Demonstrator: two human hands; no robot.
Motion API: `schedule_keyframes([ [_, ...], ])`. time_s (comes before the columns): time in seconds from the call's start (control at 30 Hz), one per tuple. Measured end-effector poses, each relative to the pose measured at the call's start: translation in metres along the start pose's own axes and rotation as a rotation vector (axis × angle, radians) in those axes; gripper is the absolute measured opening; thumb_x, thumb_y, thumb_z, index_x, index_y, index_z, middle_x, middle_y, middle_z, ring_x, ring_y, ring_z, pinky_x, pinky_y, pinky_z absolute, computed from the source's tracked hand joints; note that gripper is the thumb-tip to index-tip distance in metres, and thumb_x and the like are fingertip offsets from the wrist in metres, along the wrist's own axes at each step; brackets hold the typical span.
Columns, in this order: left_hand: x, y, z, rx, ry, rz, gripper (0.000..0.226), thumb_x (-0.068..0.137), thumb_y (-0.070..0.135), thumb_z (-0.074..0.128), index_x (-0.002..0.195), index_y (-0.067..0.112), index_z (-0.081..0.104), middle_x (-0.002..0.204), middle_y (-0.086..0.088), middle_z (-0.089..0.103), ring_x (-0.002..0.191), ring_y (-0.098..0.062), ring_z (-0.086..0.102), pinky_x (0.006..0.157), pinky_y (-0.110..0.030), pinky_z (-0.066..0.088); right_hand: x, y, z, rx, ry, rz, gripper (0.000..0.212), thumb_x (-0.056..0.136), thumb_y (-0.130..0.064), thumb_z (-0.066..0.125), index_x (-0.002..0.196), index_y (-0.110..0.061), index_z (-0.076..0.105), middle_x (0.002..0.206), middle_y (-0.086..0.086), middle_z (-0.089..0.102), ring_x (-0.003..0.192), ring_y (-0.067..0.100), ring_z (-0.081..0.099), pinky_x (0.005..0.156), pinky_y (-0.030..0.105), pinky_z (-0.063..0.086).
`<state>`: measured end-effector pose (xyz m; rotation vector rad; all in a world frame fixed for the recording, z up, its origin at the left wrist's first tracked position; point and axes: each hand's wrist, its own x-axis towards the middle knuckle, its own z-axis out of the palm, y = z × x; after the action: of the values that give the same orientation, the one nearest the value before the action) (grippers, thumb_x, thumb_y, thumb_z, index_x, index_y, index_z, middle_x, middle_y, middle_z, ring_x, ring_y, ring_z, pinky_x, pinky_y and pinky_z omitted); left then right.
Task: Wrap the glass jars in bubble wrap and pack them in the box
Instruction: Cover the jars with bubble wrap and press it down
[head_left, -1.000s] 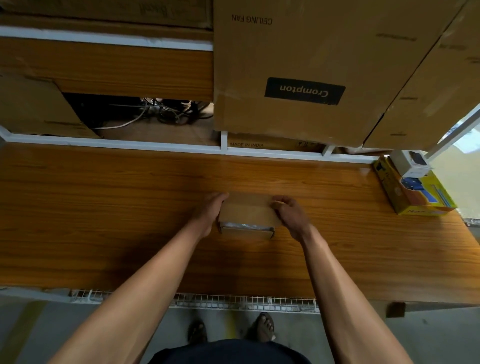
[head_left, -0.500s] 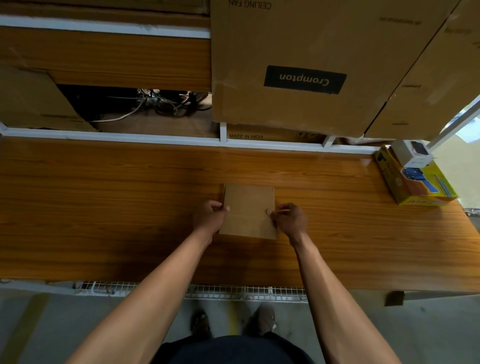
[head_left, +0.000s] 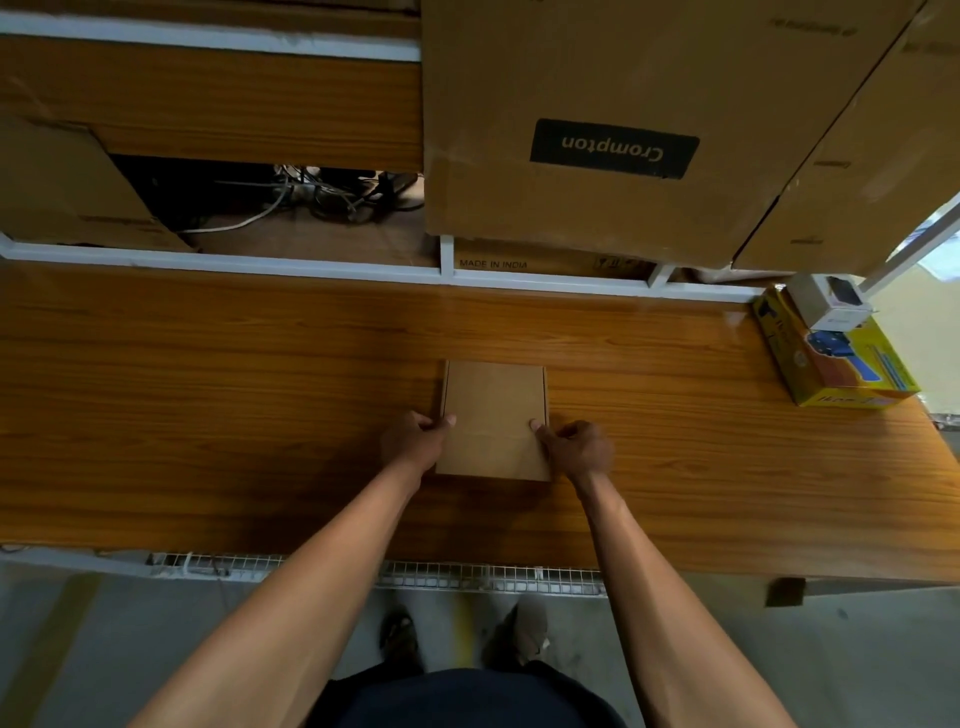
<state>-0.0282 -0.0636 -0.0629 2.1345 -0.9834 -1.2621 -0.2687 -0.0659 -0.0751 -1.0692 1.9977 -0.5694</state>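
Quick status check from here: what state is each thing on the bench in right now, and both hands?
small cardboard box: closed, flat on the table
left hand: grips the box's left edge
right hand: grips its right edge
yellow carton: lying at the right end, white packet on top

A second ago the small brown box (head_left: 493, 415) sits partly open near the middle of the frame, its lid tilted up and a pale, shiny strip showing along its lower edge; now the lid lies flat and closed, and only plain cardboard faces the camera. The left hand (head_left: 413, 441) moves from the box's upper left corner down to its left edge, thumb tip on the lid. The right hand (head_left: 576, 449) shifts from the upper right corner to the right edge, thumb likewise on top. Both hands sit lower in the frame against the box than before, and the box's top now reads as a taller rectangle on the counter (head_left: 208, 415).
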Motion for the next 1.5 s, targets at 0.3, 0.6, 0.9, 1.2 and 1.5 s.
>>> schedule_keyframes([
  [0.3, -0.003, -0.027, -0.001, -0.081, 0.009, 0.086, 0.033, 0.093, 0.04, 0.078, 0.119, 0.023, 0.066, 0.12, 0.001, 0.065, 0.108, -0.02, 0.063, 0.092, -0.041, 0.061, -0.015, 0.031, -0.014, 0.282, -0.233, -0.087, 0.03, 0.083, -0.015, 0.088, 0.105, -0.013, 0.067, 0.105, 0.011, 0.076, 0.083, 0.018, 0.073, 0.074, 0.032, 0.061],
  [0.6, -0.003, -0.025, -0.006, 0.12, -0.088, 0.241, 0.052, 0.101, 0.023, 0.069, 0.148, 0.031, 0.05, 0.136, -0.003, 0.063, 0.119, -0.026, 0.065, 0.091, -0.038, 0.058, -0.006, 0.02, -0.013, 0.116, -0.194, -0.153, 0.04, 0.087, -0.002, 0.08, 0.124, -0.007, 0.065, 0.101, 0.009, 0.074, 0.081, 0.014, 0.074, 0.07, 0.026, 0.06],
  [0.9, 0.0, -0.022, -0.01, 0.437, -0.078, 0.615, 0.079, 0.095, 0.012, 0.073, 0.159, 0.034, 0.033, 0.129, -0.004, 0.059, 0.114, -0.024, 0.063, 0.086, -0.033, 0.055, -0.002, 0.016, -0.004, -0.508, -0.008, -0.703, 0.078, 0.086, -0.011, 0.081, 0.152, -0.027, 0.042, 0.135, 0.018, 0.054, 0.111, 0.038, 0.066, 0.086, 0.046, 0.063],
  [1.2, 0.026, 0.008, -0.01, 0.99, -0.14, 0.931, 0.098, 0.093, 0.02, 0.076, 0.167, 0.028, 0.012, 0.176, 0.002, -0.004, 0.161, -0.021, -0.005, 0.129, -0.039, 0.002, 0.02, -0.013, 0.004, -0.947, -0.16, -0.838, 0.122, 0.085, -0.027, 0.084, 0.167, -0.018, -0.006, 0.175, 0.011, -0.008, 0.161, 0.034, -0.003, 0.124, 0.053, 0.0],
  [1.5, 0.039, 0.009, 0.006, 1.061, 0.059, 1.014, 0.087, 0.089, 0.002, 0.071, 0.162, 0.028, 0.031, 0.17, -0.004, 0.031, 0.156, -0.024, 0.031, 0.126, -0.04, 0.029, 0.018, -0.015, 0.015, -0.796, -0.025, -0.843, 0.091, 0.1, -0.009, 0.063, 0.168, -0.023, 0.005, 0.175, 0.008, 0.006, 0.162, 0.027, 0.006, 0.124, 0.032, 0.001],
])
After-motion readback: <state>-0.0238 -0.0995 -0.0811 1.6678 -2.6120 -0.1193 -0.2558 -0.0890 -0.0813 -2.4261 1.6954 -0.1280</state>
